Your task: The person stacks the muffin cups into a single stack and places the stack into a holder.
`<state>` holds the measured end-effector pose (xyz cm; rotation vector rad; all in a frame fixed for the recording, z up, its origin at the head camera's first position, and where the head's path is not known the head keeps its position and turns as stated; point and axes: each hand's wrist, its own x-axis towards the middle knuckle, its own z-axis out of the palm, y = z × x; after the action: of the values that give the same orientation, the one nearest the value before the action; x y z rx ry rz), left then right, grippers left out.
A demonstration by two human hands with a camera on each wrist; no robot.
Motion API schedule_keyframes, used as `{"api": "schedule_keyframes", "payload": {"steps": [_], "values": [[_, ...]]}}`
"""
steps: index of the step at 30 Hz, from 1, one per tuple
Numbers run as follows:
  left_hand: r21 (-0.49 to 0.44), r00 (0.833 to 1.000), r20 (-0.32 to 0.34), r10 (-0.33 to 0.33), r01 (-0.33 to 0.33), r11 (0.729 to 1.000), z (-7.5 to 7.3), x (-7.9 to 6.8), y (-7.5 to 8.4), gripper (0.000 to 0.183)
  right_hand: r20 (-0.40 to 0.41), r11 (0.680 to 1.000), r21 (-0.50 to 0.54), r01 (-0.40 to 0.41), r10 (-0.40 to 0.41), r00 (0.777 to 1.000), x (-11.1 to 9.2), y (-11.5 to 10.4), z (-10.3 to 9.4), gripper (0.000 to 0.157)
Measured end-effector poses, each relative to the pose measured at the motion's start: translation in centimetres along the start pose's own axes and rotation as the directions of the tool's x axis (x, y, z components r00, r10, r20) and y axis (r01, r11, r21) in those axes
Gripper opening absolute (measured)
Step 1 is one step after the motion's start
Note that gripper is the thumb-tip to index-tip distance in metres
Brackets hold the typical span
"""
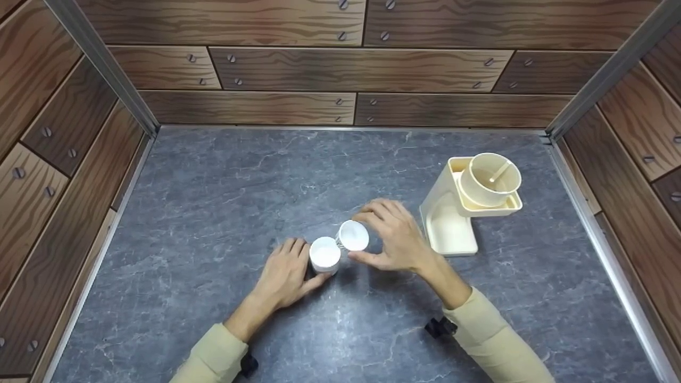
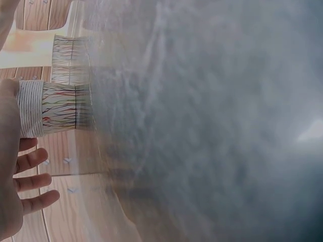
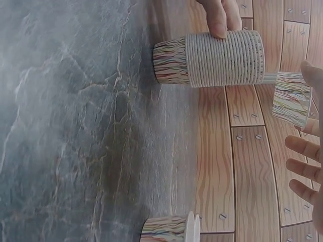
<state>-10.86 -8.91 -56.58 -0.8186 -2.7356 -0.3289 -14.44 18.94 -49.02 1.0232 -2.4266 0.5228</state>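
My left hand (image 1: 287, 271) holds a tall stack of paper cups (image 1: 325, 253) at its side, with thumb and fingers around it. In the right wrist view that stack (image 3: 224, 59) stands upright, many white rims nested above one patterned cup body. Between its thumb and fingers, my right hand (image 1: 391, 236) pinches a single cup (image 1: 354, 235) with coloured squiggles, just right of the stack. The right wrist view shows this cup (image 3: 291, 98) raised above the table, apart from the stack. Nearer that camera stands another patterned cup (image 3: 169, 229) with two rims, partly cut off.
To the right stands a cream C-shaped stand (image 1: 452, 229) with a round tub (image 1: 490, 180) on top, a small stick inside it. Grey marbled table (image 1: 239, 181) lies around the hands. Wood-patterned walls (image 1: 362, 69) and metal rails (image 1: 606, 255) border the table.
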Motion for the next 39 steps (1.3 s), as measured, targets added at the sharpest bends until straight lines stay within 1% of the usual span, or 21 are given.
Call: {"api": "schedule_keyframes", "payload": {"steps": [10, 19, 27, 37, 39], "values": [[0.004, 1.0, 0.018, 0.001, -0.001, 1.0, -0.1, 0.0, 0.0, 0.072, -0.017, 1.0, 0.013, 0.017, -0.017, 1.0, 0.6, -0.6, 0.3, 0.072], [-0.009, 1.0, 0.007, 0.005, -0.005, 1.0, 0.0, 0.0, -0.1, 0.07, -0.011, 0.999, 0.011, 0.05, -0.05, 0.999, 1.0, -1.1, 0.6, 0.07], [0.001, 1.0, 0.002, 0.007, -0.007, 1.0, 0.0, 0.1, -0.1, 0.071, -0.035, 0.997, 0.023, 0.077, -0.076, 0.996, 1.5, -1.5, 1.0, 0.068], [-0.006, 1.0, 0.02, -0.004, 0.004, 1.0, 0.0, 0.1, 0.0, 0.071, 0.004, 0.997, 0.026, 0.077, -0.077, 0.997, 1.6, -1.9, 1.3, 0.069], [-0.003, 1.0, 0.014, 0.0, 0.0, 1.0, 0.0, 0.0, 0.0, 0.071, 0.001, 0.996, 0.026, 0.081, -0.081, 0.997, 1.6, -2.0, 1.5, 0.069]]}}
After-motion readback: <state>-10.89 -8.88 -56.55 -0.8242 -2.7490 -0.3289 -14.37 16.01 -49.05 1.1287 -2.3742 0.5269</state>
